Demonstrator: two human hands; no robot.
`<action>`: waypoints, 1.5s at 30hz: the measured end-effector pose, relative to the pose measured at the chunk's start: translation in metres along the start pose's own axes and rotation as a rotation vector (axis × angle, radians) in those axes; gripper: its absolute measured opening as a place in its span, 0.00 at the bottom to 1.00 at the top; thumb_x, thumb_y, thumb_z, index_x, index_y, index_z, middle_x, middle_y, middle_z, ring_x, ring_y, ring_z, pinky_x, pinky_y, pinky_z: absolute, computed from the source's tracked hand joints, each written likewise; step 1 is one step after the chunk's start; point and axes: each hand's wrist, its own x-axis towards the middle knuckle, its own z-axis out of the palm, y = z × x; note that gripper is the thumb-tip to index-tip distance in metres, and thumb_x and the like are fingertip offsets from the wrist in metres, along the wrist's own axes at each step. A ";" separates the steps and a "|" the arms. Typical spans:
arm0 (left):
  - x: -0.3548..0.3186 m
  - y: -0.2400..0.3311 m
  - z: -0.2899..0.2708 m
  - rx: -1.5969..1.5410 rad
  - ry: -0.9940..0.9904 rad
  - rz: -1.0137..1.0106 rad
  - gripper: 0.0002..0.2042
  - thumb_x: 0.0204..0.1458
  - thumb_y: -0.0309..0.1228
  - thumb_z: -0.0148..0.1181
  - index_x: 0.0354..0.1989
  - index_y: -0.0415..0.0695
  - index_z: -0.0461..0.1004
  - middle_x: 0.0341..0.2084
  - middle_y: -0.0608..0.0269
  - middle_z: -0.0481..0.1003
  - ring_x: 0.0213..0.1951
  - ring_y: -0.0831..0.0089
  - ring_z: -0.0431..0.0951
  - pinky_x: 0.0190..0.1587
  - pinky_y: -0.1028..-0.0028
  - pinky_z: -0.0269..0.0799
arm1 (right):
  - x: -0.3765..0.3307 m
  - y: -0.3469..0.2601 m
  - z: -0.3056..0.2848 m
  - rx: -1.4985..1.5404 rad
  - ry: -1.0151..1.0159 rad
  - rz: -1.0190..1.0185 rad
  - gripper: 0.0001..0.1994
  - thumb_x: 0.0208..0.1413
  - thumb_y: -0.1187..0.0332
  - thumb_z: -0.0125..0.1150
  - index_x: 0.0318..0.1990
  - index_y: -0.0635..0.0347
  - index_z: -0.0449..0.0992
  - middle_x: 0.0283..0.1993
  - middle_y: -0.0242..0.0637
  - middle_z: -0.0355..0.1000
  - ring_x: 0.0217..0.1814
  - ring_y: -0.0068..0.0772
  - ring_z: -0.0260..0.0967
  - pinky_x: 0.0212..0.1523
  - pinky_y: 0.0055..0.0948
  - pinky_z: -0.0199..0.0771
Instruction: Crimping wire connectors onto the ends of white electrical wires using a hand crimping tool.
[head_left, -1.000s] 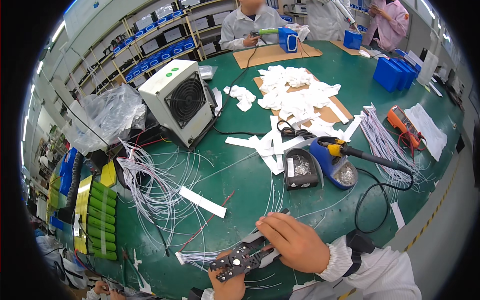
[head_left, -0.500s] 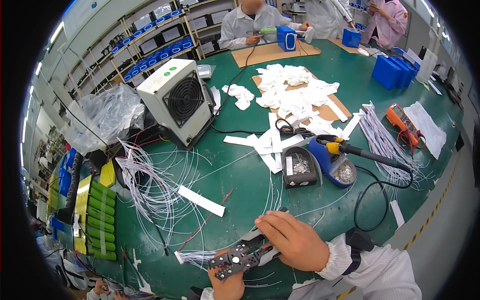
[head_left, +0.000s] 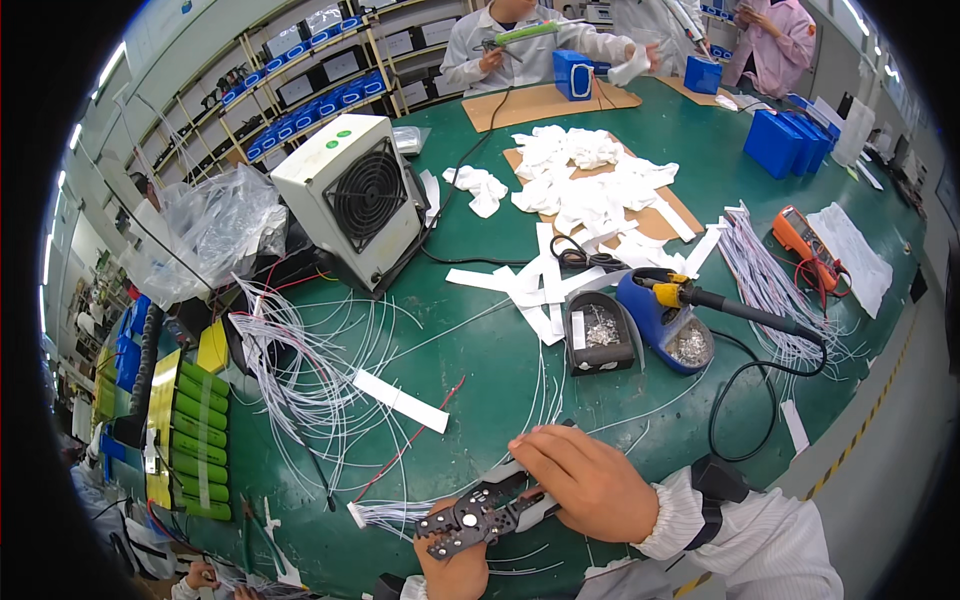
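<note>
My right hand (head_left: 598,487) is wrapped round the handles of a black and grey wire stripper (head_left: 470,520), just in front of me. The tool's toothed jaws point to the lower left, over my left hand (head_left: 455,574). That hand is closed on a bundle of thin white wires (head_left: 398,512), with its fingers partly hidden under the stripper. A small white connector (head_left: 356,515) ends the bundle at the left, and loose wire ends stick out to the right below the tool. Beyond them, a red wire (head_left: 415,438) lies on the green table (head_left: 500,395).
A boxy fan (head_left: 350,195) stands back left, beside tangled white wires (head_left: 300,370). Green battery cells (head_left: 200,440) sit at the left edge. Ahead are a black tray (head_left: 603,345), a blue soldering iron stand (head_left: 655,310) and white cloths (head_left: 590,185). An orange multimeter (head_left: 800,242) lies right.
My hands and the wire stripper are almost still. Across the table, a co-worker has tilted a green tool upward away from a blue box and moved the other hand to the right.
</note>
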 end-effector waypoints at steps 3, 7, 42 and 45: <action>0.001 0.001 0.000 0.014 -0.011 0.026 0.04 0.56 0.20 0.55 0.37 0.39 0.74 0.32 0.64 0.77 0.30 0.78 0.73 0.31 0.77 0.69 | 0.001 0.000 0.000 0.008 0.005 0.002 0.35 0.30 0.83 0.63 0.56 0.68 0.68 0.52 0.47 0.68 0.56 0.50 0.67 0.56 0.41 0.71; -0.002 0.000 -0.005 0.104 -0.023 0.038 0.03 0.56 0.21 0.55 0.37 0.39 0.75 0.31 0.64 0.77 0.30 0.78 0.73 0.31 0.77 0.69 | 0.001 -0.004 -0.002 0.002 0.001 -0.005 0.36 0.29 0.83 0.63 0.57 0.68 0.68 0.53 0.47 0.67 0.56 0.50 0.67 0.56 0.41 0.71; 0.004 0.004 0.002 0.058 -0.067 0.067 0.03 0.59 0.21 0.56 0.39 0.38 0.74 0.30 0.64 0.76 0.28 0.79 0.73 0.31 0.78 0.69 | -0.004 0.003 -0.004 -0.046 -0.077 0.010 0.21 0.37 0.75 0.64 0.45 0.61 0.72 0.38 0.35 0.66 0.43 0.37 0.66 0.42 0.34 0.63; 0.002 0.006 -0.001 0.025 -0.172 0.050 0.07 0.58 0.19 0.54 0.44 0.36 0.74 0.38 0.62 0.77 0.37 0.75 0.75 0.41 0.76 0.71 | -0.006 0.003 -0.001 0.015 -0.080 0.034 0.20 0.37 0.75 0.64 0.43 0.60 0.72 0.38 0.36 0.65 0.43 0.39 0.66 0.42 0.34 0.64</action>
